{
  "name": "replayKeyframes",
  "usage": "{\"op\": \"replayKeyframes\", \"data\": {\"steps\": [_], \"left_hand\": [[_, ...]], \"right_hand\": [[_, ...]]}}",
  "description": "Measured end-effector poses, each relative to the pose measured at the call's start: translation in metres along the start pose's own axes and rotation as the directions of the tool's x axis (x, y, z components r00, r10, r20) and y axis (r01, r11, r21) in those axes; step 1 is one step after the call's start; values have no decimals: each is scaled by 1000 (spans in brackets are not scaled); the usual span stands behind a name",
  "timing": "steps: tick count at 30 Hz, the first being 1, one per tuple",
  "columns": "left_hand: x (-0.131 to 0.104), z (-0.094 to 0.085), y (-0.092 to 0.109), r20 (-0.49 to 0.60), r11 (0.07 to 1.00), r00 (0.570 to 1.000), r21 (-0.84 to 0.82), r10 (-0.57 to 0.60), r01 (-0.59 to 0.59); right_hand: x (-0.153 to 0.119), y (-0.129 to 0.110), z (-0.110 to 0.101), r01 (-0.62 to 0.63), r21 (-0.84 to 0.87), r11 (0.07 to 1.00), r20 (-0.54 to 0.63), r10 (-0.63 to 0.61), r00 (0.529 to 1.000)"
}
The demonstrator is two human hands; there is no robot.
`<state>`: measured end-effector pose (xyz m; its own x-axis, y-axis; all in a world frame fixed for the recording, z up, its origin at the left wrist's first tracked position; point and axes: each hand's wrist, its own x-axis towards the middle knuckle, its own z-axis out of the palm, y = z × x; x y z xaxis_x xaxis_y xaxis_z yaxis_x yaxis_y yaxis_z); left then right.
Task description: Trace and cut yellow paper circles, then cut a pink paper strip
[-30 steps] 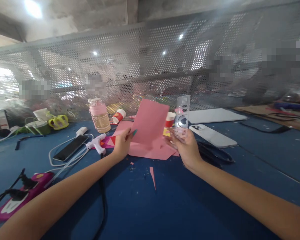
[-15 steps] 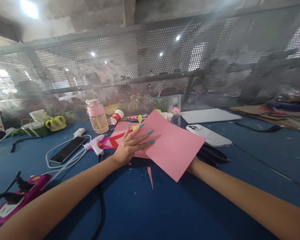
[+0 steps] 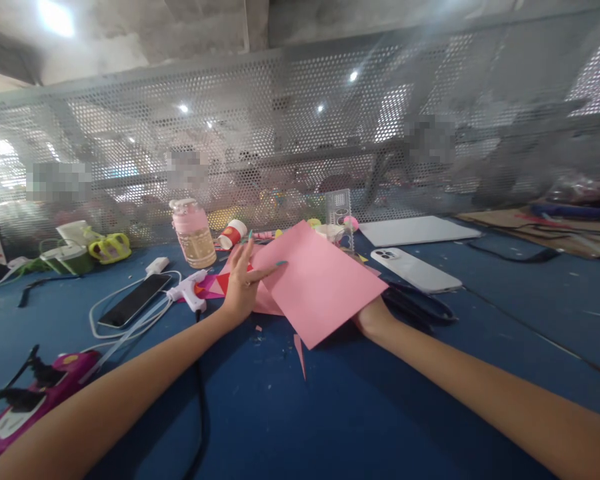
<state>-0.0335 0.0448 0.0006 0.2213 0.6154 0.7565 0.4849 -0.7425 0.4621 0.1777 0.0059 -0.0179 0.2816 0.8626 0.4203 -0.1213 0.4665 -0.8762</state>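
A square sheet of pink paper (image 3: 323,283) is tilted up above the table. My right hand (image 3: 373,317) holds it from beneath at its lower right side, the fingers hidden behind the sheet. At the sheet's left edge is my left hand (image 3: 241,287), its long teal-nailed fingers stretched out and apart. One of those fingers lies across the front of the paper. Under and beside the left hand lie more pink paper (image 3: 269,303) and red pieces (image 3: 221,283). A thin pink offcut (image 3: 299,357) rests on the blue table in front.
Left of my hands lie a white glue gun (image 3: 190,288), a dark phone (image 3: 136,300) with white cables and a magenta power strip (image 3: 40,400). Behind are a pink-topped bottle (image 3: 194,233) and a paper cup (image 3: 233,235). A white phone (image 3: 416,270) and a white flat slab (image 3: 420,231) lie right.
The pink sheet and my right hand have shifted left. My left hand has turned from lying flat over the papers to upright at the sheet's left edge, one finger across it.
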Motion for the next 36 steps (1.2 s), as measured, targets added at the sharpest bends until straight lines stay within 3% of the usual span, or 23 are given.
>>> {"op": "replayKeyframes", "data": {"steps": [3, 6, 9, 14, 16, 21, 25, 28, 30, 36], "left_hand": [[4, 0, -3, 27, 933, 966, -255, -256, 254], [6, 0, -1, 94, 750, 857, -441, -507, 492], [8, -1, 4, 183, 582, 751, -526, -635, 621], [16, -11, 7, 233, 482, 711, -594, -663, 644], [17, -13, 5, 243, 476, 704, -587, -668, 655], [14, -4, 6, 324, 412, 657, -573, -681, 708], [12, 1, 12, 378, 344, 648, -615, -661, 709], [13, 0, 17, 399, 297, 612, -613, -683, 732], [14, -1, 18, 391, 309, 602, -593, -696, 744], [12, -2, 11, 311, 399, 634, -565, -708, 722]], "right_hand": [[1, -4, 3, -74, 173, 982, 40, 68, 997], [1, -8, 5, -110, 196, 974, 85, 95, 992], [0, -11, 6, -160, 169, 972, 70, 150, 986], [-3, -18, 9, -349, 152, 925, 77, 341, 937], [-3, -19, 9, -369, 163, 915, 89, 359, 929], [0, -13, 7, -279, 127, 952, 71, 272, 960], [2, -4, 4, -196, 77, 978, 34, 194, 980], [2, -2, 4, -178, 82, 980, 28, 177, 984], [2, -2, 4, -178, 83, 980, 33, 176, 984], [1, 0, 5, -173, 41, 984, 57, 171, 984]]}}
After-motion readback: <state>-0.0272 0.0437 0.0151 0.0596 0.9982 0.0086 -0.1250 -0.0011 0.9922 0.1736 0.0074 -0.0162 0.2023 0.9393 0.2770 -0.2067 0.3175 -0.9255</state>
